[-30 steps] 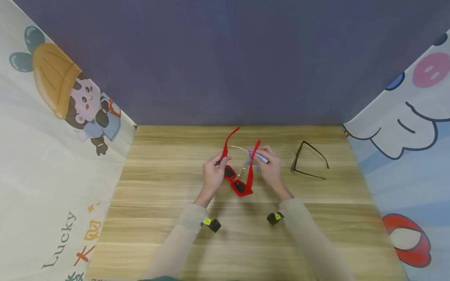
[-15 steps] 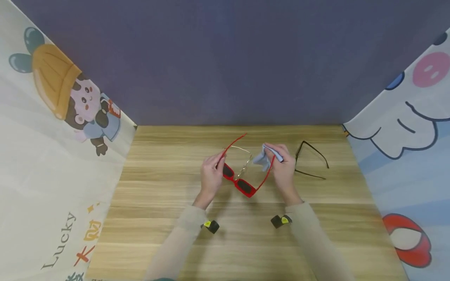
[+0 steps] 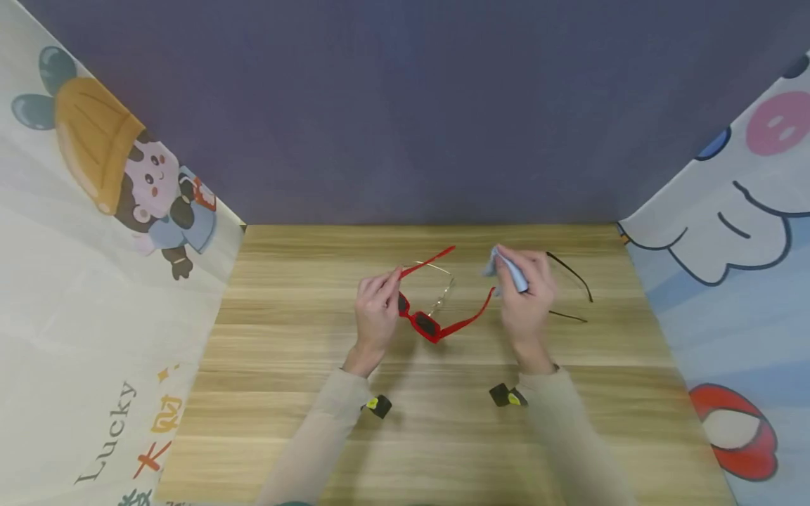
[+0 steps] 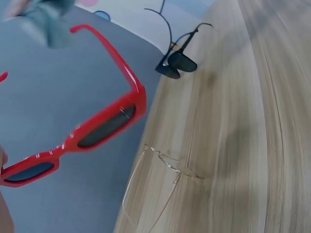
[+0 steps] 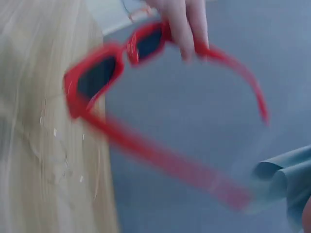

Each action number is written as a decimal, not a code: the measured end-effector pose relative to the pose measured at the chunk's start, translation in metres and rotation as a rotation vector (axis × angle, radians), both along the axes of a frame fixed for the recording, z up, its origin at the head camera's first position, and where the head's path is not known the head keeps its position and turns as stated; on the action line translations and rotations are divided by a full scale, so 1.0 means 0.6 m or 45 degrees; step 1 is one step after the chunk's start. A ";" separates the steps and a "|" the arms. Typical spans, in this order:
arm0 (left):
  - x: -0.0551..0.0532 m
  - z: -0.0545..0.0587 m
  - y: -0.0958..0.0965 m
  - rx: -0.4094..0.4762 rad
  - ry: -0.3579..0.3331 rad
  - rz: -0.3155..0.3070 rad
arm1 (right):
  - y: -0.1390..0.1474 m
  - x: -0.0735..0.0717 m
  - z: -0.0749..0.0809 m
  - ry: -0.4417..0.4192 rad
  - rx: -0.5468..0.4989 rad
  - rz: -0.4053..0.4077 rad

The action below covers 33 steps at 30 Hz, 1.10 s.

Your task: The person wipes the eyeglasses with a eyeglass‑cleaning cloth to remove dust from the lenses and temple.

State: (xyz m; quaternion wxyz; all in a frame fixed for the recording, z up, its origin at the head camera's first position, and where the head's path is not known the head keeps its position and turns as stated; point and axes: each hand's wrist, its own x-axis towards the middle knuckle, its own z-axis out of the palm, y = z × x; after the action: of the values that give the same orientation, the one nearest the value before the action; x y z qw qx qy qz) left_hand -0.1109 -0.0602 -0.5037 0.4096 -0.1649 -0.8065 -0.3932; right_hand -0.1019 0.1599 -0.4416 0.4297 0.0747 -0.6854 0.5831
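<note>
1. Your left hand [image 3: 376, 309] pinches the red sunglasses [image 4: 60, 149] near one hinge, holding them above the table [image 3: 443, 436], both temples unfolded.
2. Your right hand [image 3: 528, 302] pinches the light-blue cloth [image 3: 517, 274] beside the free temple's tip; whether they touch, I can't tell.
3. So you look partway through the red pair: cloth out, frame not yet set down.
4. Gold wire-frame glasses [image 4: 167, 166] and black sunglasses [image 4: 182, 61] lie on the wood, unheld; whether they're done, nothing shows.

The glossy red angular sunglasses [image 4: 73, 141] have dark lenses [image 4: 107, 130], with a plain pale-blue cloth [image 3: 515, 274] to their right and a tan, brown-streaked wooden tabletop [image 3: 266, 316] beneath them.
</note>
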 end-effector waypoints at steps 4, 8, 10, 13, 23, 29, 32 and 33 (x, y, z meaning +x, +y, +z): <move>-0.001 0.002 0.002 -0.122 0.094 0.023 | -0.051 0.009 0.007 -0.005 0.363 0.119; 0.001 0.004 0.008 -0.242 0.149 0.034 | -0.087 0.009 -0.001 -0.048 0.547 0.148; 0.002 0.005 0.010 -0.265 0.165 0.030 | -0.098 0.006 -0.003 -0.068 0.603 0.120; 0.002 0.008 0.011 -0.272 0.188 0.025 | -0.112 0.005 -0.006 -0.111 0.721 0.083; 0.002 0.007 0.010 -0.213 0.263 0.037 | -0.136 0.014 -0.009 -0.266 0.876 0.143; 0.004 0.006 0.003 -0.242 0.257 0.026 | -0.106 -0.004 -0.001 -0.468 0.845 0.196; 0.004 0.006 -0.001 -0.226 0.265 0.022 | -0.081 -0.021 0.003 -0.526 0.743 0.176; 0.003 0.006 -0.003 -0.221 0.267 0.024 | -0.073 -0.026 0.004 -0.530 0.711 0.169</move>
State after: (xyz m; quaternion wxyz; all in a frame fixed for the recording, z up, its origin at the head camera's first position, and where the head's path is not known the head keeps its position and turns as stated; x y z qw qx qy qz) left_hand -0.1088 -0.0619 -0.4999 0.4796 -0.2323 -0.7918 -0.2985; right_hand -0.1176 0.1162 -0.4394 0.2049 0.1132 -0.8849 0.4028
